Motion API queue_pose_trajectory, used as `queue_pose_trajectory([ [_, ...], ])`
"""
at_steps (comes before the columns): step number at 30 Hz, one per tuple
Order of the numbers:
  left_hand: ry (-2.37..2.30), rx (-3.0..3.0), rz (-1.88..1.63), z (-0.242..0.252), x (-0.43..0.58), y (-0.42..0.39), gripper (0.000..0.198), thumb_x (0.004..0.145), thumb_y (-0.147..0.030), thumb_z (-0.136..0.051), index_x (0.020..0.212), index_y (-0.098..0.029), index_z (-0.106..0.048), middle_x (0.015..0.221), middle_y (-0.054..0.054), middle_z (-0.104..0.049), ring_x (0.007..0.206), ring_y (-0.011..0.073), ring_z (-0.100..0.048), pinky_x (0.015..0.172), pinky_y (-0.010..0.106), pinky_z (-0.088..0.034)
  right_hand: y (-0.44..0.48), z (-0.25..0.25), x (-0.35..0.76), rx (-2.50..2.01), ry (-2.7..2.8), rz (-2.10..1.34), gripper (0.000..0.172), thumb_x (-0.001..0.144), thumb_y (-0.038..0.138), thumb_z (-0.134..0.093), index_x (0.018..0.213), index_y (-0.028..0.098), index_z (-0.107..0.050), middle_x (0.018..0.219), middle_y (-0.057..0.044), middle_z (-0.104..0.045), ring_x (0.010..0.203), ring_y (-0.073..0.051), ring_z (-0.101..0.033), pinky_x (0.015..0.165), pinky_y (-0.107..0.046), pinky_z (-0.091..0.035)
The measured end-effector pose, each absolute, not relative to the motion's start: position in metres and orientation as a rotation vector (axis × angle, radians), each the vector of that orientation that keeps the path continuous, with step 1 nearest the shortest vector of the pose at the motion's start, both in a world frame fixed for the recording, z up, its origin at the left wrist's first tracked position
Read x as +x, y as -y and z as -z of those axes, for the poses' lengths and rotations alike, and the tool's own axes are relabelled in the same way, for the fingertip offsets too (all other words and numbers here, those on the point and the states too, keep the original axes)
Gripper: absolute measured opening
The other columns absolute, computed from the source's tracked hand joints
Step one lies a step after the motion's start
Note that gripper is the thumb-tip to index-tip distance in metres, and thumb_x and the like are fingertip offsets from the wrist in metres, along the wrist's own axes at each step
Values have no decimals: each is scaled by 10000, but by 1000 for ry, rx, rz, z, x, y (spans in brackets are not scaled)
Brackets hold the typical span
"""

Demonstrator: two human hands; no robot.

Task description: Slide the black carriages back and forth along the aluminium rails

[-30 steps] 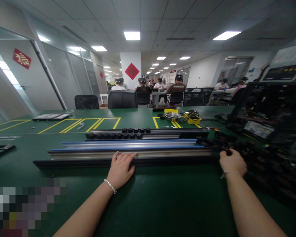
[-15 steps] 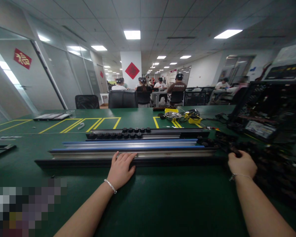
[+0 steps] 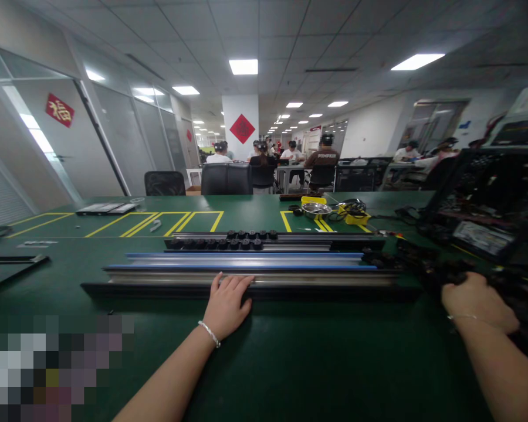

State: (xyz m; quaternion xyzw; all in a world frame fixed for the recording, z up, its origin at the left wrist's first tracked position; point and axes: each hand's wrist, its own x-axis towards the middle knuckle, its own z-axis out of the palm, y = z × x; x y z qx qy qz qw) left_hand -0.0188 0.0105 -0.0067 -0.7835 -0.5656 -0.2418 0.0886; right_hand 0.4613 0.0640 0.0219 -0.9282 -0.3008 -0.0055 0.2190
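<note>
Left hand (image 3: 229, 302), fingers slightly spread, lay on the metal rail (image 3: 312, 279) parallel to the table's (image 3: 325, 363) far edge; right hand (image 3: 477, 300) curled, contents indiscernible; snagging might have toppled the black parts (image 3: 426, 264)

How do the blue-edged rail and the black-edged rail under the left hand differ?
The blue-edged rail has blue rims, the black-edged rail black ones. The black-edged rail looks longer and nearer than the blue-edged rail. The left hand rests on the black-edged rail, not the blue-edged rail. Both lie crosswise on the table.
</note>
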Motion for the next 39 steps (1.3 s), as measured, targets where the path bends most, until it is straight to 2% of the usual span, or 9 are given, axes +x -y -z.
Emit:
queue_pose_trajectory([
  [4,1681,-2333,734,6,-19,-10,452,747,-255,-527,1192,-314,-471,1124,7,-588,1078,204,-482,1042,469,-152,-74,-40,455,-2485,974,200,524,794,348,-313,1305,246,-371,1272,-202,-414,1112,-326,-455,707,-443,-378],
  [8,1670,-2371,745,4,-20,-10,493,730,-264,-552,1211,-318,-455,1149,7,-574,1091,205,-471,1040,460,-158,-99,-59,412,-2339,1470,361,428,799,302,-344,1162,184,-538,1197,-149,-526,1035,-275,-505,778,-363,-385],
  [12,1677,-2397,749,3,-22,-10,517,727,-266,-559,1227,-320,-436,1159,1,-565,1100,201,-460,1043,457,-155,-134,-65,347,-2050,2018,226,388,807,279,-347,1058,157,-616,1124,-108,-598,1019,-231,-521,873,-315,-359],
  [14,1677,-2399,749,3,-22,-10,508,727,-268,-561,1220,-318,-445,1158,4,-565,1098,204,-460,1043,459,-157,-151,-59,315,-1961,2132,151,368,805,300,-363,1045,210,-626,1122,-53,-607,1027,-196,-524,879,-279,-365],
  [17,1674,-2393,751,3,-22,-10,478,727,-272,-563,1194,-313,-469,1149,7,-567,1094,207,-461,1045,463,-156,-170,-45,276,-1844,2342,-113,375,812,325,-365,1060,214,-625,1128,-52,-608,1040,-196,-525,871,-280,-378],
  [27,1683,-2373,746,3,-21,-10,476,724,-253,-562,1188,-304,-469,1139,5,-571,1087,204,-464,1053,472,-150,-199,-38,240,-1883,2365,-255,395,790,469,-399,765,191,-677,810,-69,-673,746,-180,-596,635,-249,-402],
  [30,1686,-2376,751,4,-21,-10,475,722,-257,-565,1186,-302,-472,1139,12,-571,1090,211,-460,1053,479,-147,-205,-49,245,-1860,2333,-226,412,797,484,-375,786,194,-666,819,-57,-667,749,-168,-582,622,-244,-391],
  [35,1693,-2374,771,3,-20,-9,452,724,-255,-559,1167,-297,-483,1123,9,-576,1084,209,-463,1055,476,-145,-205,-50,249,-1815,2433,-332,201,698,366,-560,767,225,-686,764,-5,-678,715,-148,-585,624,-222,-401],
  [39,1726,-2360,782,2,-19,-9,335,750,-263,-530,1084,-279,-530,993,7,-608,1016,199,-496,1052,477,-144,-203,-45,247,-1789,2493,-390,196,704,332,-552,796,247,-703,806,3,-688,766,-153,-597,668,-224,-415],
])
